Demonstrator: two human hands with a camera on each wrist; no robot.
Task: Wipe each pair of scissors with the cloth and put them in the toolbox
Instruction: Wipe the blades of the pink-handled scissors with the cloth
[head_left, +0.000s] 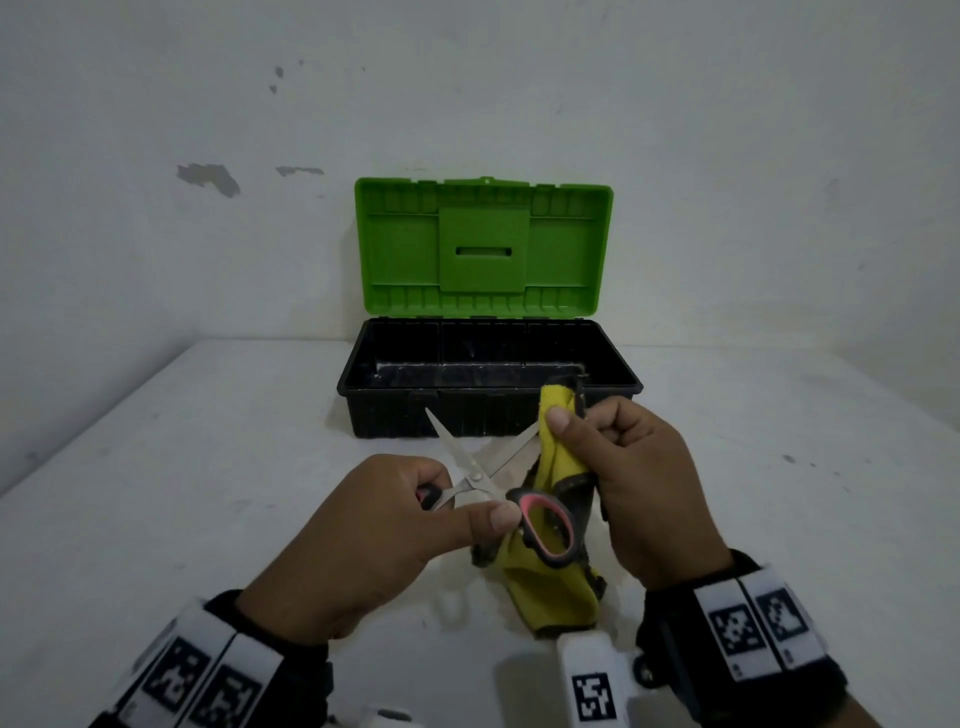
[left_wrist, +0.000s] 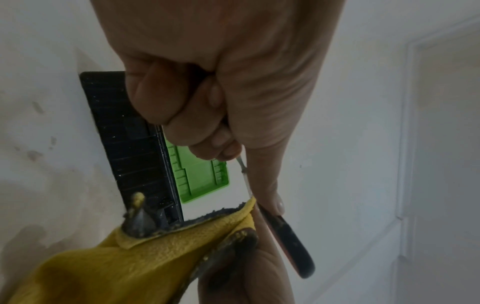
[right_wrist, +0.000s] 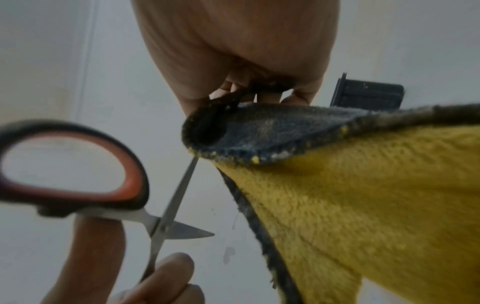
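Scissors (head_left: 480, 480), stiff and sharp with blades splayed at frame center, are being gripped by one handle in the left hand (head_left: 363, 540) while the right hand (head_left: 639, 483) is pinching the soft cloth (head_left: 558, 452) around one blade.

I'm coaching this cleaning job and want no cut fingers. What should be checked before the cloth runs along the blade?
1. Scissors held firmly: ok, left hand grips one handle.
2. Blades spread for wiping: ok, they form an open V.
3. Cloth in hand: ok, right hand pinches it.
4. Cloth between fingers and blade edge: cannot tell.
5. Toolbox ready: ok, lid up, nothing visible inside.
6. Both blades already wiped: cannot tell.
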